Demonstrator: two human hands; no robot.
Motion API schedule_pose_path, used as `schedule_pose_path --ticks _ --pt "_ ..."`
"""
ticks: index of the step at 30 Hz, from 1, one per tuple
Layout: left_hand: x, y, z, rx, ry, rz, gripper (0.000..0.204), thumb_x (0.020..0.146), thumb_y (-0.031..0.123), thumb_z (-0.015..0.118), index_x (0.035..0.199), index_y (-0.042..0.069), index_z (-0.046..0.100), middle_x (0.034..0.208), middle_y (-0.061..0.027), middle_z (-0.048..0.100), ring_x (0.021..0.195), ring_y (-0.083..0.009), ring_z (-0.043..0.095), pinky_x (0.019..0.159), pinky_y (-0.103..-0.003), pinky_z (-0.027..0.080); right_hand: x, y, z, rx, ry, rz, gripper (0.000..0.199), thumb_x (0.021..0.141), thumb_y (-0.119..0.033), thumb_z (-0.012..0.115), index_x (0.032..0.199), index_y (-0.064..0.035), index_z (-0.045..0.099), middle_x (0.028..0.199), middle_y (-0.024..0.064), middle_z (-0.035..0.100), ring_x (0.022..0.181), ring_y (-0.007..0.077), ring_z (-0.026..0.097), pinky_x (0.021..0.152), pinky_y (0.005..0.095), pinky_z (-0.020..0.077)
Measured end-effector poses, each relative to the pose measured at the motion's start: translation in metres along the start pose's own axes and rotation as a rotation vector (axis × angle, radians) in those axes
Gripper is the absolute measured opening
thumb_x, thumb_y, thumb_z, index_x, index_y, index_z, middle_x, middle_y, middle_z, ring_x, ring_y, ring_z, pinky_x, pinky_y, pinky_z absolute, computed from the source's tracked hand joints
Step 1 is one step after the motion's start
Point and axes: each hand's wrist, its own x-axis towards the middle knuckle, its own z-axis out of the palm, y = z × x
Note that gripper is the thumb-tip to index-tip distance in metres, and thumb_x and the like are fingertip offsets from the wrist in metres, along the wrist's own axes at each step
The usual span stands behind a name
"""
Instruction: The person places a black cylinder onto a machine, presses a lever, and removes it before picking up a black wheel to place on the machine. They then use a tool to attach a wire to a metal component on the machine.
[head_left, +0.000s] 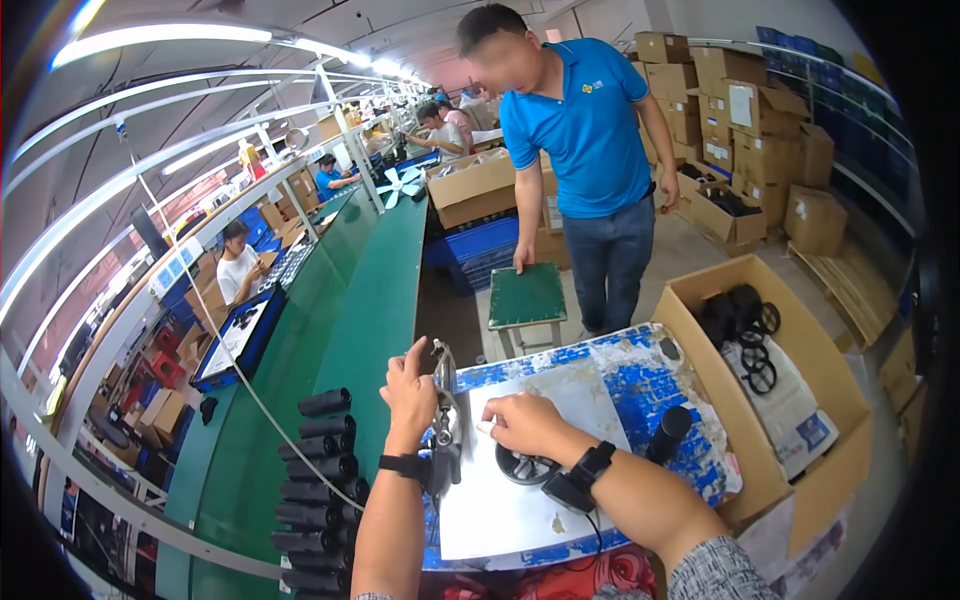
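Note:
My left hand (407, 400) is beside an upright metal fixture (446, 410) at the left edge of the worktable. Its index finger stretches upward, and the hand looks open. Whether it touches the fixture I cannot tell. Over a white sheet (585, 420), my right hand (530, 424) pinches a small white piece (487, 426), mostly hidden by the fingers. Just below that hand lies a black spoked ring-shaped part (525, 466), partly covered by my wrist. A black cylinder (670, 434) stands to the right on the blue, worn tabletop (640, 385).
Several black cylinders (318, 470) lie in a stack left of the table, by the green conveyor (370, 300). An open carton (770, 400) with black wheels is at right. Across the table, a person in blue (590, 130) touches a green-topped stool (527, 295).

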Motion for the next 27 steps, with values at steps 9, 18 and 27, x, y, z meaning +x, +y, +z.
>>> schedule_pose_path --ticks 9,18,27 --pt "-0.001 0.001 -0.007 0.003 0.0 0.016 0.052 0.091 0.017 0.047 0.139 0.026 0.064 0.125 -0.0128 0.057 0.123 -0.0329 0.055 0.104 -0.054 0.036 0.0 -0.002 -0.001 -0.02 -0.023 0.009 0.019 0.09 -0.025 0.07 0.103 -0.0134 0.078 0.086 0.0086 0.078 0.083 0.0293 0.075 0.074 0.0435 0.0582" --pt "0.005 -0.051 0.016 -0.445 0.212 0.122 0.032 0.097 0.015 0.06 0.124 0.007 0.073 0.111 -0.0081 0.068 0.105 -0.021 0.065 0.093 -0.036 0.05 -0.002 -0.007 -0.003 -0.031 -0.053 0.023 0.022 0.091 -0.028 0.07 0.105 -0.0132 0.079 0.088 0.0086 0.079 0.084 0.0294 0.075 0.075 0.0428 0.058" --pt "0.04 -0.037 0.018 -0.633 -0.037 -0.127 0.032 0.09 0.022 0.085 0.105 -0.006 0.079 0.087 -0.0074 0.079 0.078 -0.0104 0.07 0.072 -0.026 0.056 0.002 -0.009 -0.006 -0.001 -0.042 0.036 0.021 0.091 -0.028 0.071 0.104 -0.0129 0.079 0.084 0.0082 0.077 0.081 0.0285 0.074 0.074 0.0426 0.0571"
